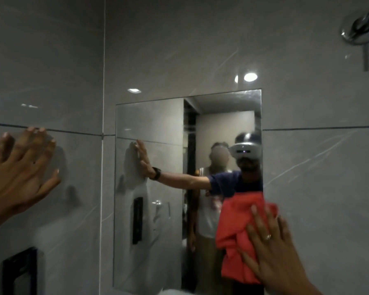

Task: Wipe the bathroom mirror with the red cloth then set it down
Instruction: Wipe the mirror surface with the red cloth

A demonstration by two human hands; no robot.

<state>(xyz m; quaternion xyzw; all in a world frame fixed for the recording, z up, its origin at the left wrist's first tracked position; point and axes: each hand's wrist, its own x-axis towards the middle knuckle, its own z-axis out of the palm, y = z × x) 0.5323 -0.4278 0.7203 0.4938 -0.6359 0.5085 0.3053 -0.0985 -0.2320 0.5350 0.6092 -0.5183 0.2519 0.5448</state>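
crumpled red cloth (pixel 241 235) pressed flat by right hand (pixel 273 245) on glossy rectangular mirror (pixel 149 188), left hand (pixel 19 173) splayed, empty, on grey tile (pixel 51 60)

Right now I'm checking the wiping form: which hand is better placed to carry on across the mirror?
The right hand. It presses the red cloth flat against the mirror at its lower right edge. The left hand is bare, braced on the wall tile left of the mirror.
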